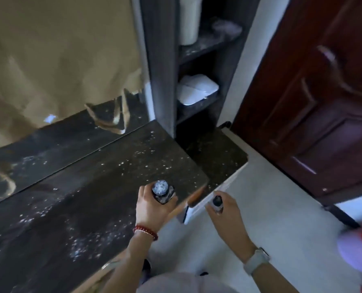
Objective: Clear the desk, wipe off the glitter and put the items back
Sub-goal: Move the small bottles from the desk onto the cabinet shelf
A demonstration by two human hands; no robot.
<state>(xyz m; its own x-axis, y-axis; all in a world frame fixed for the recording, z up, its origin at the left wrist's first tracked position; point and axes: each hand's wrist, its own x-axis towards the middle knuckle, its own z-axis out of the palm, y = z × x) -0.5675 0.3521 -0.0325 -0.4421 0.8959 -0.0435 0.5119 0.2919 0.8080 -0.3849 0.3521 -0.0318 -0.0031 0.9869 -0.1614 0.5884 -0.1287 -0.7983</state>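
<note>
The desk (74, 187) top is dark, glossy stone-like, speckled with glitter (87, 246); the door (313, 123) is polished reddish wood.

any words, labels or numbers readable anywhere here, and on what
None can be read.
Bottle in the left hand: its label is blurred.
Small bottle in the right hand: no print shows.
White box on the shelf: no print shows.

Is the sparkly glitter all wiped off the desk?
No, white glitter specks are scattered all over the dark desk, while the left hand and right hand each hold a small bottle.
</note>
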